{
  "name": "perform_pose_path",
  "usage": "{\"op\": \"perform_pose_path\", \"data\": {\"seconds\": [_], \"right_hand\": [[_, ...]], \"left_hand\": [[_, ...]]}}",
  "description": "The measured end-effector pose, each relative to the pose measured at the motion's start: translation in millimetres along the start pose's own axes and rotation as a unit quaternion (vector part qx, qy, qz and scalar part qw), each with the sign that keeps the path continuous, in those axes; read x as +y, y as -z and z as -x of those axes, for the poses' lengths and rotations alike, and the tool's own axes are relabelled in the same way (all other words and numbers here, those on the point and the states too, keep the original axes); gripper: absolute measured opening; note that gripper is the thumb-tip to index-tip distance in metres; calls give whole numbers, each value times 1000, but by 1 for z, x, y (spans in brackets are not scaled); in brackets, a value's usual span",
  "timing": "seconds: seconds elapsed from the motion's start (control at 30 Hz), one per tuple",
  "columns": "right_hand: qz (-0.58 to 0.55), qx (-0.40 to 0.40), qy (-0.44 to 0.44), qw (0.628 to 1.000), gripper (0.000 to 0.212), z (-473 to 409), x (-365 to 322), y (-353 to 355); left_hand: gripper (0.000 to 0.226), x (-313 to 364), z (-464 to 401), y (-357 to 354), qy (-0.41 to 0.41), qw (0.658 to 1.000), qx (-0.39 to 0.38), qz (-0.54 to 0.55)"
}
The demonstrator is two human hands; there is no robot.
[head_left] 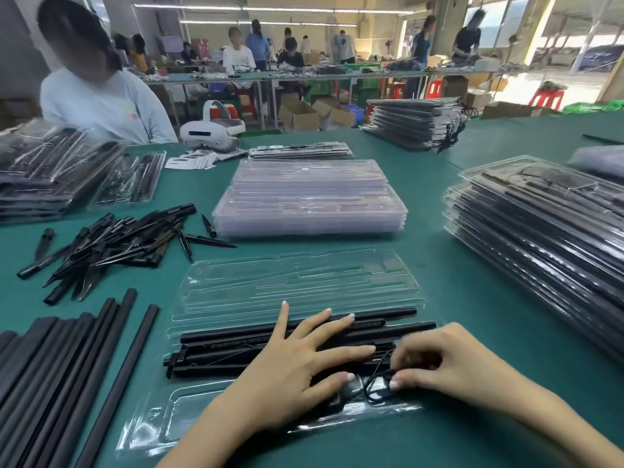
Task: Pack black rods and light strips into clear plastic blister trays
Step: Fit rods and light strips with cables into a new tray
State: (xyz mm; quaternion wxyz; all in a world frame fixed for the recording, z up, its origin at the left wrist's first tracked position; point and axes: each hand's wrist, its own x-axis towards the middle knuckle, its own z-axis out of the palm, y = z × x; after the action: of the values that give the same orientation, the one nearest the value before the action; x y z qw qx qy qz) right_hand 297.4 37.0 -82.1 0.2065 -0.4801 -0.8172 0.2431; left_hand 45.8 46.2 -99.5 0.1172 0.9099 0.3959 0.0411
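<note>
Head camera looks down on a green work table [439, 265], and the open clear plastic blister tray [297, 285] in front of the person is my landmark. In the near half of this tray lie long black round rods [236, 333] and flat black light strips [219, 358], side by side along the tray's length. The left hand [297, 363] rests flat on them with fingers spread and almost straight; it presses down and grips nothing. Just right of it, over the near right part of the tray, the right hand [449, 363] pinches a thin black cable [378, 383] between thumb and curled fingertips; the cable makes a small loop in the tray.

Left of the tray lies a row of loose long black tubes [50, 366], and behind these a heap of pointed black spikes [118, 244]. Directly behind the tray stands a stack of empty clear trays [310, 204]. Right of the tray rises a tall stack of filled, closed blister packs [540, 224]. Far behind the tray on the left, another person in a pale blue sweater [101, 106] sits at the table, with a white headset [212, 131] beside.
</note>
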Motion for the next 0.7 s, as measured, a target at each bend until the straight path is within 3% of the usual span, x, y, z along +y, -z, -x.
{"op": "perform_pose_path", "data": {"seconds": [0.1,0.2,0.27,0.37,0.47,0.57,0.7], "right_hand": [[-31,23,-140,989,49,-4,-7,0],[151,23,-209,966,66,-4,-10,0],[210,56,-172,961,71,2,-7,-2],[154,92,-91,980,63,10,-1,-8],[99,106,-81,986,55,13,4,-11],[76,121,-69,987,49,16,8,-14],[40,111,-33,993,48,21,14,-8]], "left_hand": [[41,2,-4,5,-28,999,-18,4],[45,3,-6,8,-47,999,-21,-8],[49,5,-7,10,-57,998,-24,-34],[47,13,-8,15,-71,995,-5,-75],[43,31,-9,18,-66,996,41,-54],[43,50,-14,10,-55,983,118,-132],[10,57,-20,2,-55,969,179,-158]]}}
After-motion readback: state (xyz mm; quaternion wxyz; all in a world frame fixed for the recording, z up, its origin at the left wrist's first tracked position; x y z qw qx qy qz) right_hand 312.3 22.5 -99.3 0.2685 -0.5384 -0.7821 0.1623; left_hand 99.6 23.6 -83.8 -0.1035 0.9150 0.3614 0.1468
